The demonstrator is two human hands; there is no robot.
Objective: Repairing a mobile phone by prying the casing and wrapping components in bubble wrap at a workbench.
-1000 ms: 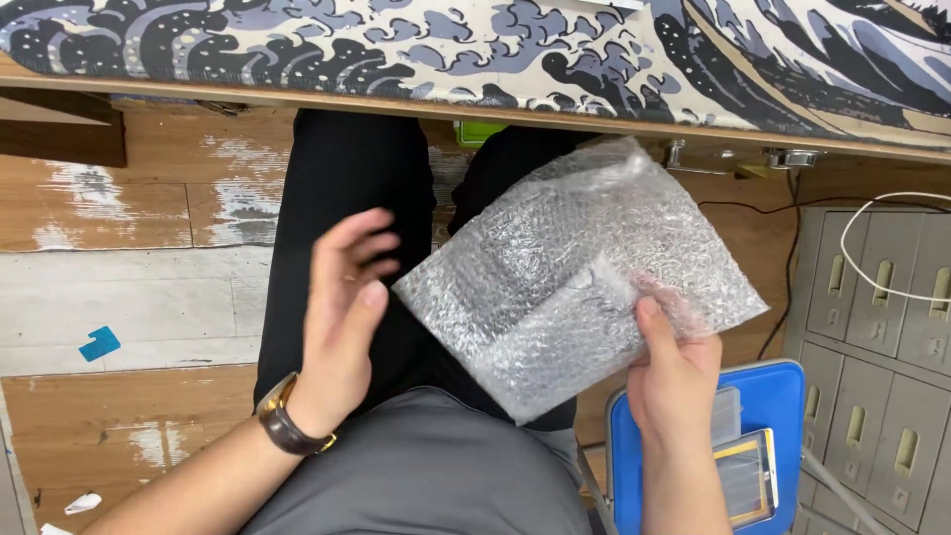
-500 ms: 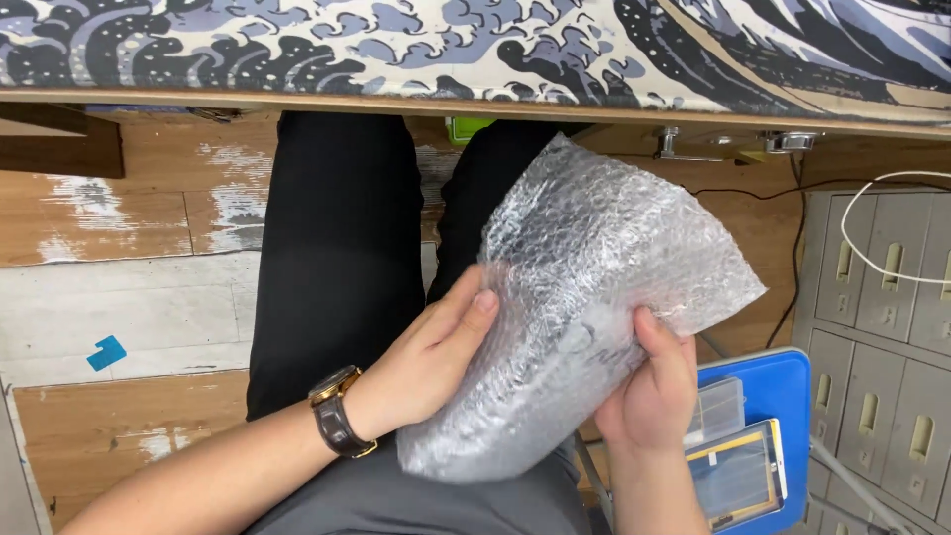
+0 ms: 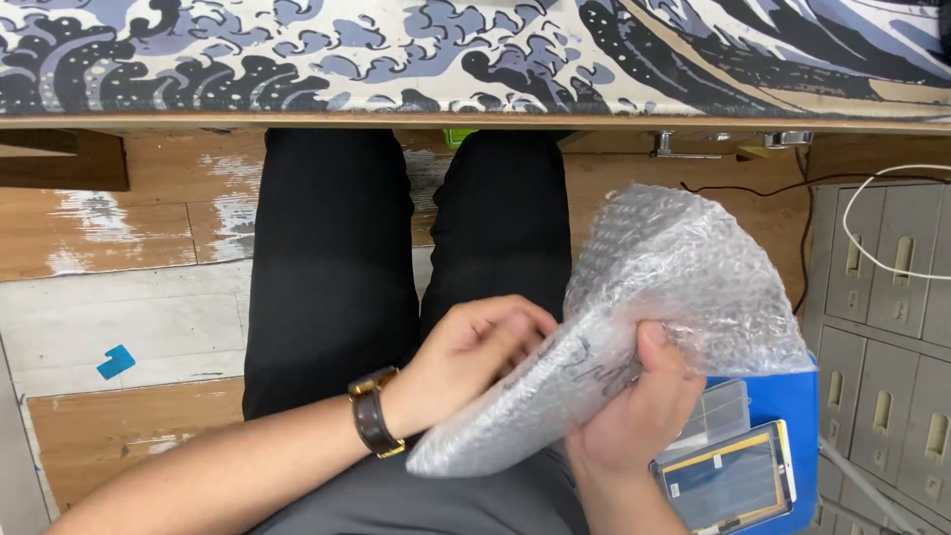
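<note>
A clear bubble-wrap pouch [image 3: 654,287] is held over my lap, its far end curling upward. My right hand [image 3: 634,411] grips its lower right edge, thumb on top. My left hand [image 3: 475,352], with a brown wristwatch [image 3: 374,421] on the wrist, reaches into the pouch's open left side, fingers partly hidden inside. Something dark shows faintly through the plastic near the fingers. My legs in black trousers [image 3: 337,267] are below.
A desk edge [image 3: 475,121] with a wave-pattern mat [image 3: 396,50] runs along the top. A blue bin [image 3: 773,436] with small clear boxes sits at lower right. Grey drawer units [image 3: 892,327] stand at the right, with a white cable. The wooden floor [image 3: 129,287] carries a blue tape scrap.
The pouch has moved right and lower. My left hand went from open beside it, to pressing on it, to slipping its fingers inside the opening. My right hand kept its grip.
</note>
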